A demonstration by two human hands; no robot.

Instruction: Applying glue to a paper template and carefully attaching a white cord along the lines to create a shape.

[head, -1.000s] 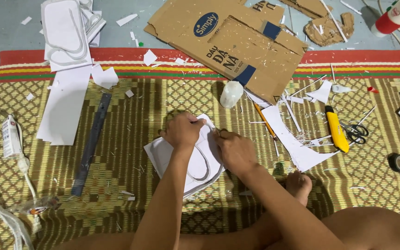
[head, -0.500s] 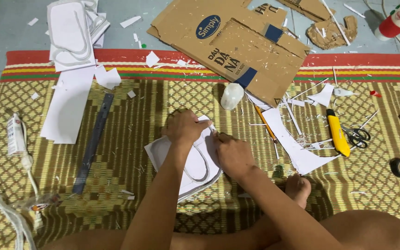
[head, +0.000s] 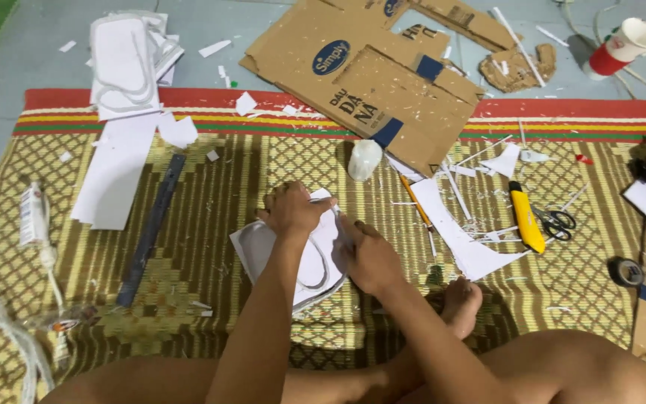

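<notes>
- I am pressing my left hand (head: 293, 211) flat on the far edge of the white foam cutout (head: 293, 258).
- My right hand (head: 368, 254) is pinching its right edge, nearer me.

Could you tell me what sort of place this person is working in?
Probably a home floor used for craft work. A woven mat lies on the floor, scattered with cut cardboard, a yellow utility knife and scissors, while both hands press on white cut-out sheets.

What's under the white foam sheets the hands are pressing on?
The white foam sheets lie stacked on the woven mat. Left hand and right hand cover the middle; anything between layers is hidden.
</notes>
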